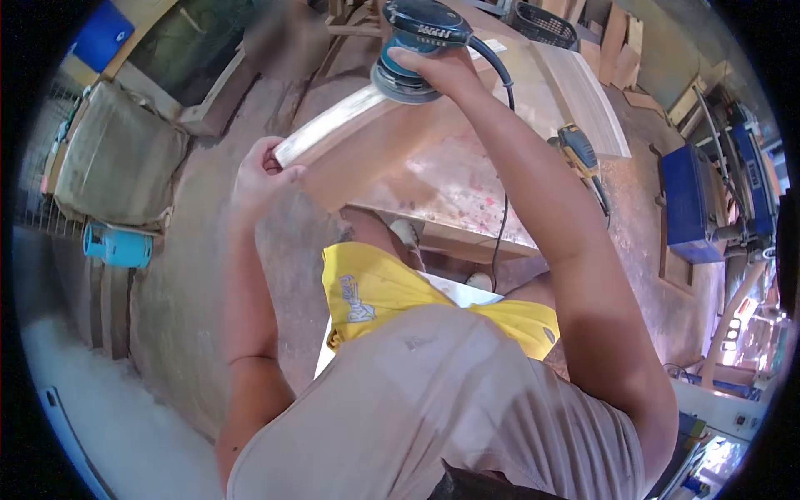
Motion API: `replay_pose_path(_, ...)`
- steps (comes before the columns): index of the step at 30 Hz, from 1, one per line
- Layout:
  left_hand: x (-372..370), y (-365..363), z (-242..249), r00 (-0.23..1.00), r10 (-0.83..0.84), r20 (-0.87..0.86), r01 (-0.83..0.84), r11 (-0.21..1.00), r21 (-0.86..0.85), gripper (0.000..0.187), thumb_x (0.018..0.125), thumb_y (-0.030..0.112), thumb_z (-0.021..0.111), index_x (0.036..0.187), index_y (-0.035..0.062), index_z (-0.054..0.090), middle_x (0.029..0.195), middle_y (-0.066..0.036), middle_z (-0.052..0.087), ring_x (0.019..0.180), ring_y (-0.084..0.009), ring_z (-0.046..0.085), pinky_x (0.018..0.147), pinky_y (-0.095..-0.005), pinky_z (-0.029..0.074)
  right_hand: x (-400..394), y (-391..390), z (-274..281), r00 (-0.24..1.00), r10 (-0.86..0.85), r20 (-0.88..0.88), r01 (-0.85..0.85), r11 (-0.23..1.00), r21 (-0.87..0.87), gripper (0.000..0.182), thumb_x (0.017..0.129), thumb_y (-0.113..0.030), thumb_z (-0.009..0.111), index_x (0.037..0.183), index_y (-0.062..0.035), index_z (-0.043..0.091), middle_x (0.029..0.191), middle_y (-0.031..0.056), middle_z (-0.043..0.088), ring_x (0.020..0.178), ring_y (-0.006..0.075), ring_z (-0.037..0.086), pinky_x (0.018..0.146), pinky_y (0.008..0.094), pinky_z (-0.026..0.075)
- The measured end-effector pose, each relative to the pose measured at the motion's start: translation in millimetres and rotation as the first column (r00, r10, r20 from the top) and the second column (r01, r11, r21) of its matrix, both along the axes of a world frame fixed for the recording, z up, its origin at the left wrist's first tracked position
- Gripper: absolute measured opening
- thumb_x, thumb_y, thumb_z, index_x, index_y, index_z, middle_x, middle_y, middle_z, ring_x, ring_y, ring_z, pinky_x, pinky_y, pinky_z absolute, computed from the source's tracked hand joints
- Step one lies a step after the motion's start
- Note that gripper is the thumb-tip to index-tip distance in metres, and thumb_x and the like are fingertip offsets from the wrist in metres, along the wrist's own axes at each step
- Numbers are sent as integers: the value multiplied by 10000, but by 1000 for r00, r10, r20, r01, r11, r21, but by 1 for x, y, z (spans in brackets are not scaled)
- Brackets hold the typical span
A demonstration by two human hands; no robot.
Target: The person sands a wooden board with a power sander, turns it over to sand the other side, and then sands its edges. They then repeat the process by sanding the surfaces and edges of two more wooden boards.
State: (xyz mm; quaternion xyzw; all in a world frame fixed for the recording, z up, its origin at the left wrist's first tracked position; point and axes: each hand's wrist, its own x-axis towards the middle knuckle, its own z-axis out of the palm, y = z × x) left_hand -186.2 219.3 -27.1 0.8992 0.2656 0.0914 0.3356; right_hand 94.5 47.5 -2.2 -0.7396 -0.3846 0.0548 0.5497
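My right hand [435, 68] is wrapped round a teal and black orbital sander [421, 35], with a black cord running from it. Its round pad rests on the upper edge of a pale wooden board [329, 127], near the board's far end. At the near-left end of that board my left hand [268, 171] is closed, thumb and fingers gripping the corner. The board stands on edge, tilted, over a low worktable [467, 179]. What supports its far end is hidden behind the sander.
Pale planks [575, 92] lie along the table's right side, with a yellow and grey power tool [577, 146] at its edge. A black basket [543, 27] is at the back. Blue boxes [690, 204] stand right; a light-blue gas cylinder [118, 246] lies left. The sander's cord hangs near my legs.
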Motion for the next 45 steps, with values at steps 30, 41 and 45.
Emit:
replay_pose_path(30,121,-52,-76,723,294,625,-162,952,-259,456,701,41,778,1096,1,555,1022,-87,654,952,-157,616,834,-299,486,-43,23,8,994,32,105,-19,992,-121,619,676,-467,789,1135,-82,630,1104,103,657,1027,196,616,897,334,481)
replay_pose_path(41,117,-57,-79,709,251,659,-101,961,-257,510,659,214,852,1045,21,580,993,-132,676,927,-219,649,811,-340,489,-16,5,-10,1000,17,-1,-17,999,-38,664,690,-596,686,1152,-122,635,1164,91,645,1081,236,597,946,327,438)
replay_pose_path(45,119,-58,-83,628,259,734,45,929,-366,490,670,160,837,1072,26,592,1039,-95,664,960,-185,629,836,-327,484,-56,29,-8,995,95,-8,-96,993,-75,718,646,-637,687,1172,-153,622,1190,108,626,1111,277,577,952,358,439)
